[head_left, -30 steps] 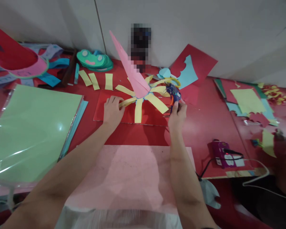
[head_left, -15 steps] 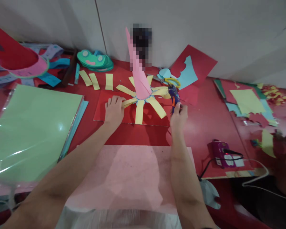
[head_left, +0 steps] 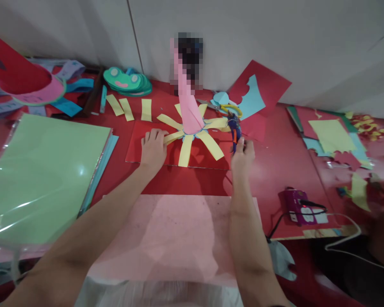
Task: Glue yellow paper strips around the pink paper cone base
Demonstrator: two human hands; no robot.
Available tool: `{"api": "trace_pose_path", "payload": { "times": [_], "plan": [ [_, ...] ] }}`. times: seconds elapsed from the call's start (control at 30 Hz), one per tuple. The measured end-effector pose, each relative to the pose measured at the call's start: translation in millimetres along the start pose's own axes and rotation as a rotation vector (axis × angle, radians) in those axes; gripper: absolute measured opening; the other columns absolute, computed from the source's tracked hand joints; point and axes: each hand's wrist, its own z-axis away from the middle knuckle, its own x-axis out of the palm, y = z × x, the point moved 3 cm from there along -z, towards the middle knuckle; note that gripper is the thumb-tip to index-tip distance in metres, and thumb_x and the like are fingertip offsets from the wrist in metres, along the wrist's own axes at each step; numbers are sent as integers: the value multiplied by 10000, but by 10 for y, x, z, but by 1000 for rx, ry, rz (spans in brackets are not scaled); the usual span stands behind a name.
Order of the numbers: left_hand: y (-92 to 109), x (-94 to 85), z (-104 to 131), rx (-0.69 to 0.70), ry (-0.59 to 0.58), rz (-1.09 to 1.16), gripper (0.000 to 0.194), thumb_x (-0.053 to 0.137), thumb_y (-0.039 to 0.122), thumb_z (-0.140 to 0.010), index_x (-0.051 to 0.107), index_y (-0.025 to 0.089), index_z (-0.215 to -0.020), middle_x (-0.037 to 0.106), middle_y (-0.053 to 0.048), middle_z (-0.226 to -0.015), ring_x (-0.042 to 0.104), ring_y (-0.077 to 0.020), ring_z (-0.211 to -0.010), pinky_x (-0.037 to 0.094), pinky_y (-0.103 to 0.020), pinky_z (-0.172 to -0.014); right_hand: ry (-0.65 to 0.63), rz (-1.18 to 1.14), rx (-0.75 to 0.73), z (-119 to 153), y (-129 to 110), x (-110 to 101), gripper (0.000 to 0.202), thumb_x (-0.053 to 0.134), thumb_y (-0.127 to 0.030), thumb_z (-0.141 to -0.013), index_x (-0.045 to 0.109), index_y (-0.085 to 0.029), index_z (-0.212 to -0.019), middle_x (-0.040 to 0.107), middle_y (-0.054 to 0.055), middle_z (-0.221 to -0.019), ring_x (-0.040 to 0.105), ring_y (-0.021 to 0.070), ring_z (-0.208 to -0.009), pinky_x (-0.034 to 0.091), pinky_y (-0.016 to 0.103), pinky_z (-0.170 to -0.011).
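A pink paper cone stands on a red sheet, with several yellow paper strips spread round its base. The fingers of my left hand are closed on a yellow strip at the left side of the base. My right hand grips a dark blue tool with an orange part, perhaps a glue gun, whose tip is at the end of a yellow strip on the right. Some blue shows round the bottom of the cone.
Yellow-handled scissors lie behind the tool near blue and red scraps. Green frog-face cutouts and loose strips are at the back left. A wrapped green paper stack lies left, a purple box with cables right.
My right hand and the tool have moved slightly to the right. The yellow strips at the front and the cone have shifted a little. My left hand has stayed in place.
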Motion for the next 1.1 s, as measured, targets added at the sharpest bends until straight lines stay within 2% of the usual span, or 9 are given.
{"api": "trace_pose_path", "payload": {
  "times": [0.23,0.4,0.7,1.1],
  "plan": [
    [-16,-5,1,8,51,-21,295,382,179,-866,521,240,-1120,564,-111,-1169,510,-317,-1103,433,-491,-886,-14,-14,-21,8,-29,-10,331,352,-510,-882,498,-213,-867,537,-18,-618,529,142,-574,400,275,-582],
    [-8,-7,-1,0,28,-28,313,384,171,-856,521,217,-1134,553,-126,-1195,504,-329,-1112,421,-496,-895,-5,-39,-17,-13,12,-3,353,343,-536,-880,487,-216,-840,527,-24,-608,513,131,-564,396,267,-575],
    [-5,7,-11,-39,21,-7,287,393,172,-868,528,225,-1116,552,-120,-1197,491,-326,-1147,402,-488,-935,53,-40,-51,-42,14,-37,372,326,-537,-883,487,-208,-819,503,-32,-591,500,131,-544,390,272,-578],
    [-16,23,-7,-20,61,22,262,432,151,-852,530,219,-1086,558,-124,-1150,506,-336,-1108,417,-497,-895,187,12,-97,13,-154,-139,238,380,-414,-889,491,-204,-871,547,-21,-653,565,155,-649,444,302,-681]
  ]
}}
